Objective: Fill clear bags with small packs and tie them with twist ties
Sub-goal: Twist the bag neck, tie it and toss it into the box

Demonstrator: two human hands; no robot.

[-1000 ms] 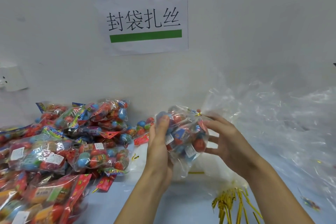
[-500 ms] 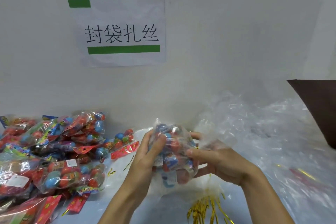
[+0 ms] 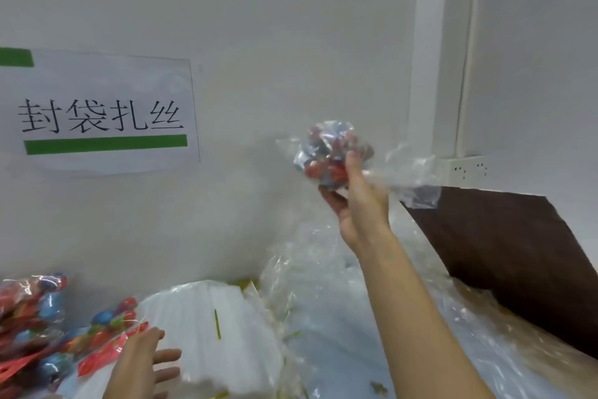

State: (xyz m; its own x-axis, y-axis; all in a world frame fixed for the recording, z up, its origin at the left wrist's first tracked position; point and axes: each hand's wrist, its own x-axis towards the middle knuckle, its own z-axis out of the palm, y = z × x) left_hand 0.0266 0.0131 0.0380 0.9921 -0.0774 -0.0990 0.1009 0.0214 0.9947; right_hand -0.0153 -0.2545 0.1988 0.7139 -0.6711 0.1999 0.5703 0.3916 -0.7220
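Your right hand (image 3: pixel 359 204) holds a filled bag (image 3: pixel 333 152) up; your left hand (image 3: pixel 142 363) reaches, fingers relaxed, beside the packs (image 3: pixel 48 327).

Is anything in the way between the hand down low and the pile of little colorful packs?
Nothing visible. The left hand, fingers relaxed, lies right beside the small packs with no object between them. The right hand is off to the side, holding up a filled bag.

Even, bright indoor light with soft shadows; the whole frame is motion-blurred, with wide-angle bending at the edges.
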